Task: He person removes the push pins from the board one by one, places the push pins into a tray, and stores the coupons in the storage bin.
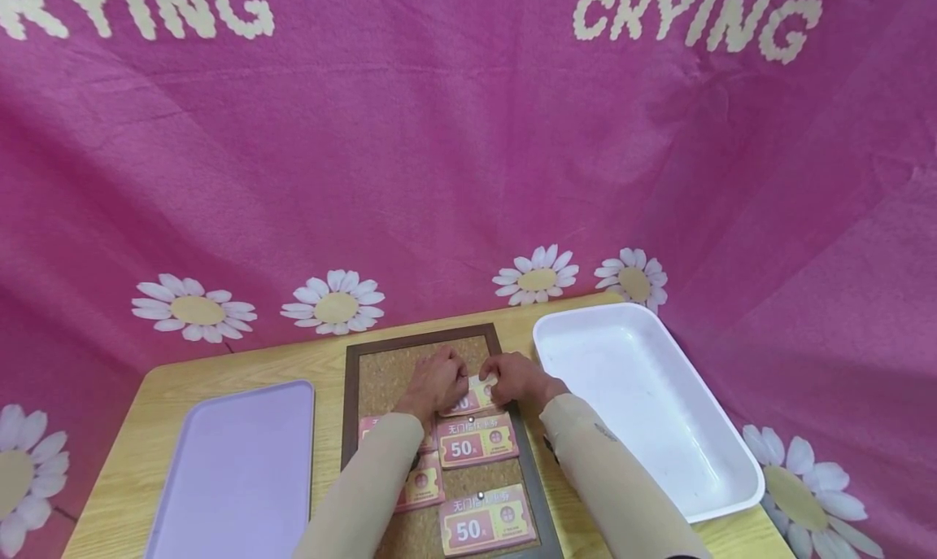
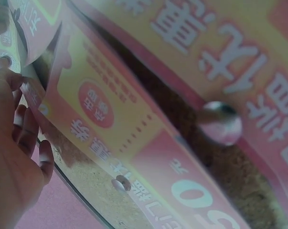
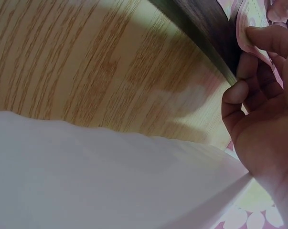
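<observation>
The far coupon (image 1: 479, 396) is held between two hands over the upper right part of a corkboard (image 1: 388, 372) in a dark wooden frame, which is laid on a wood-grain table (image 1: 329, 351). Its right end is pinched by the right hand (image 1: 516, 377), with the thumb set on the printed face and the other fingers curled below. Its left end is gripped by the left hand (image 1: 437, 380), whose fingers are bent and whose fingertips are gathered at the coupon's edge. Just nearer, the middle coupon (image 1: 478, 445) is seen on the cork, and the near coupon (image 1: 489, 522) is placed below it; a round-headed pin (image 1: 480, 495) is set at the latter's top edge. Two left-hand coupons (image 1: 423, 486) are partly covered by the left sleeve (image 1: 366, 486). The board is flanked by a lilac tray (image 1: 241, 461) on the left and a white bin (image 1: 637, 404) on the right. The far side is closed off by a pink cloth (image 1: 439, 176) printed with daisies.
</observation>
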### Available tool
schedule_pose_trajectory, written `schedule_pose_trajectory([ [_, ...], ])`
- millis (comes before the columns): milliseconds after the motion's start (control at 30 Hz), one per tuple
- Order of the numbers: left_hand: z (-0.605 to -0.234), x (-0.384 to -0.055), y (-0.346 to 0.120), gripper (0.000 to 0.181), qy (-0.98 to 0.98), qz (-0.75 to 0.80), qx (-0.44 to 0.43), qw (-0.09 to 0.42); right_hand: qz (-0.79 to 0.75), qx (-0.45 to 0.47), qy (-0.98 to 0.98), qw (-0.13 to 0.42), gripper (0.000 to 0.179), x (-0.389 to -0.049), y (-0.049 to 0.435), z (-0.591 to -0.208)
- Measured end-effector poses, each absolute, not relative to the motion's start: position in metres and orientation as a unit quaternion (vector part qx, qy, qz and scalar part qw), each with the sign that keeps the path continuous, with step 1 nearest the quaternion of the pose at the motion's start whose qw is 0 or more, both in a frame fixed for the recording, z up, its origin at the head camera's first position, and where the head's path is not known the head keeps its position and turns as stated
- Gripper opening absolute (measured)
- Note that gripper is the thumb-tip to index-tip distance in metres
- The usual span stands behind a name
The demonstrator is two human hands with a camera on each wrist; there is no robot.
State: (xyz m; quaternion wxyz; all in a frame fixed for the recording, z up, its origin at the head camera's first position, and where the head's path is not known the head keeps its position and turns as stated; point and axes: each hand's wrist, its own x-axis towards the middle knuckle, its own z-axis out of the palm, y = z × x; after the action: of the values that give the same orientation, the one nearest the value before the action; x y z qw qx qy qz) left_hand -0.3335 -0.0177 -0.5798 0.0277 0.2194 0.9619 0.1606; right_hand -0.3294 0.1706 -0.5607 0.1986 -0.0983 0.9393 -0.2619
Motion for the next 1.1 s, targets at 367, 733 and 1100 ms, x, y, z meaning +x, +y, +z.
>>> schedule_pose_trajectory([
  [367, -0.5829, -0.3335, -0.0196, 0.008, 0.959, 0.168, 0.226, 0.024, -0.263, -0.101, 0.938, 0.203, 0.033, -0.3289, 0.1697, -0.5623],
  [733, -0.5825, -0.3366, -0.0170, 0.011, 0.958, 0.165, 0.232, 0.024, -0.263, -0.104, 0.940, 0.189, 0.033, -0.3292, 0.1719, -0.5612],
  [1100, -0.5803, -0.3363, -0.0178, 0.016, 0.962, 0.164, 0.216, 0.043, -0.264, -0.119, 0.941, 0.177, 0.032, -0.3303, 0.1709, -0.5603],
])
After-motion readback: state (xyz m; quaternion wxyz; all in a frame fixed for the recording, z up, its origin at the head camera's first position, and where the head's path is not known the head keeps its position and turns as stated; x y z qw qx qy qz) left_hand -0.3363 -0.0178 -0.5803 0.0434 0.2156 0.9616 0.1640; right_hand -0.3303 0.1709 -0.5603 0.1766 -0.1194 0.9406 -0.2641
